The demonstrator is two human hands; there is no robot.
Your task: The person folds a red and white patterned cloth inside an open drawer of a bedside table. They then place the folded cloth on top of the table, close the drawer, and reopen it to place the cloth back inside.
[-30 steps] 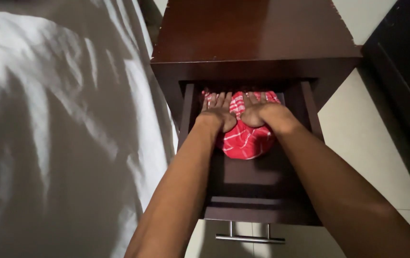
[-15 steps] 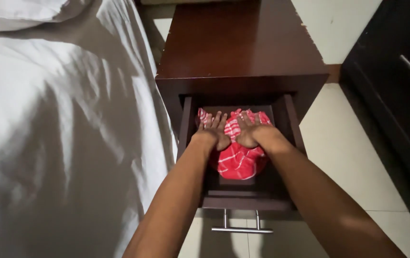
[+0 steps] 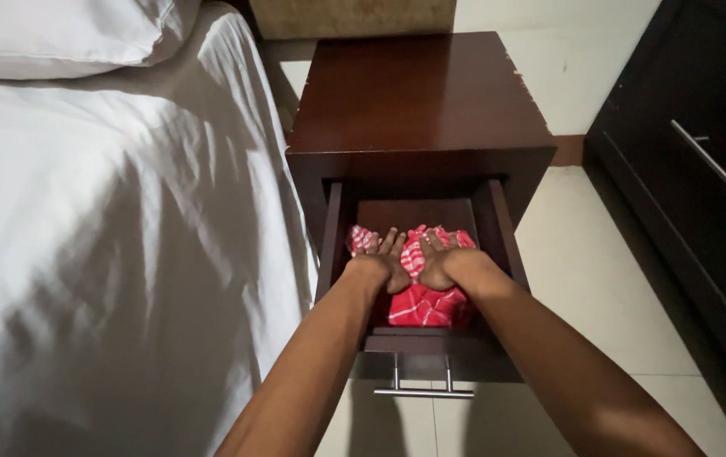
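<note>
a dark wooden nightstand (image 3: 418, 93) is standing on a pale tiled floor (image 3: 600, 279), just beside a bed (image 3: 101, 254) that is carrying a white sheet and a pillow (image 3: 67, 34). a dark cabinet (image 3: 701, 169) is running along the right side. the nightstand's drawer (image 3: 498, 228) is standing pulled out, its metal handle (image 3: 424, 391) facing the person. a red and white cloth (image 3: 426, 300) is lying inside the drawer. the left hand (image 3: 384, 262) and right hand (image 3: 439, 264) are resting flat on the cloth, side by side, each grip spread with fingers extended and pinching nothing.
</note>
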